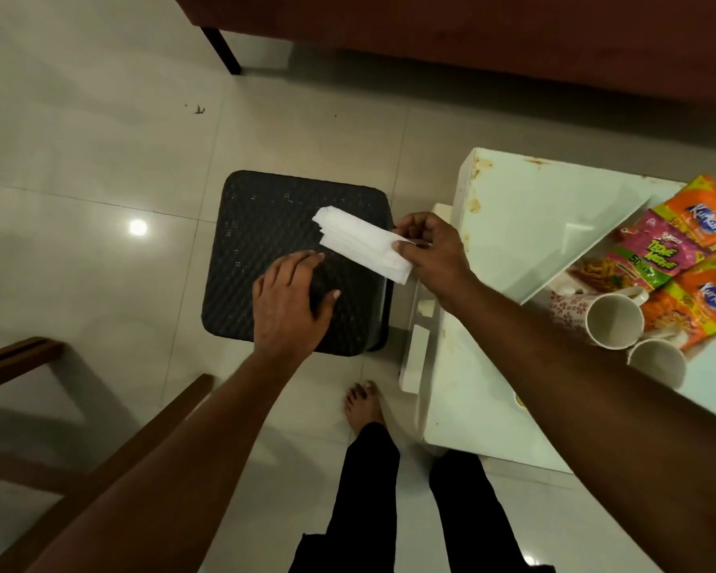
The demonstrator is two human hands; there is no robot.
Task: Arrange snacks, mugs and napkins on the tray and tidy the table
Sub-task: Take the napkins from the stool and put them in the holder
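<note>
- Napkins [358, 241], frame centre: light, limp, prone to fanning; pinched at one end by right hand [430, 254].
- Left hand [290, 303]: fingers spread, empty; support the free end.

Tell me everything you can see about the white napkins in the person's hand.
The napkins are a thin stack of white, soft-looking paper, folded into a long strip with slightly uneven edges. The right hand pinches one end between thumb and fingers; the other end juts out, tilted, above the dark woven stool. The left hand does not touch them.
</note>
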